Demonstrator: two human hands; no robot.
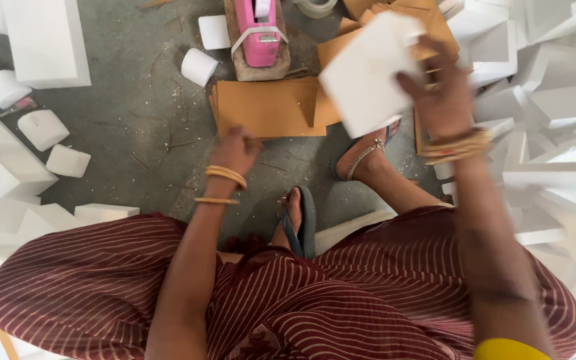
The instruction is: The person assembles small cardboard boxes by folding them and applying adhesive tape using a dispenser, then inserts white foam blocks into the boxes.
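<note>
Right hand: the right hand [443,93] is raised over the floor, fingers clamped on the edge of a white foam block [367,75], which is tilted and blurred.
Left hand: the left hand [235,151] is curled shut at the near edge of a stack of brown cardboard sheets [265,107]; whether it grips a sheet cannot be told.
Around: a pink tape dispenser [259,33] sits beyond the stack; white foam pieces [548,120] crowd the grey floor [135,100].
</note>
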